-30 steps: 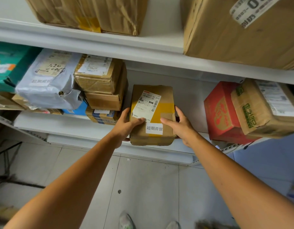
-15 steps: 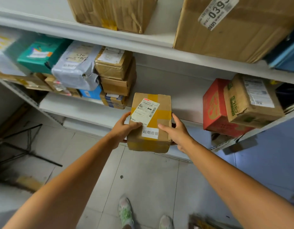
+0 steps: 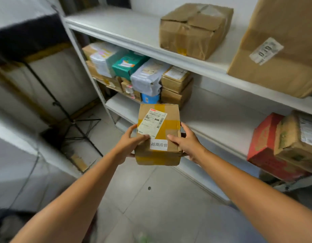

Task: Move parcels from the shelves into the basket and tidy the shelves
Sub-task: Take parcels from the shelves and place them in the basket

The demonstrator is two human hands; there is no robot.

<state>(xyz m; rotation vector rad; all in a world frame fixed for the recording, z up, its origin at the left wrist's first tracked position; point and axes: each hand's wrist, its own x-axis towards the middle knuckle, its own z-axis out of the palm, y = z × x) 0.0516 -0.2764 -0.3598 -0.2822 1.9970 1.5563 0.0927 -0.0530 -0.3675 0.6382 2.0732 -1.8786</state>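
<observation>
your left hand point(image 3: 129, 144) and right hand point(image 3: 187, 143) clasp the small brown cardboard parcel with yellow tape point(image 3: 158, 135) at twelve o'clock; keep it level, carrying it basketward.

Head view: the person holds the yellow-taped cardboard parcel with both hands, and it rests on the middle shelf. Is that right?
Not quite. The head view shows the yellow-taped cardboard parcel gripped between the left hand and the right hand, but it is clear of the middle shelf, held in the air in front of it over the floor.

parcel point(image 3: 158, 134) between hands, before shelf point(image 3: 222, 123)
</observation>
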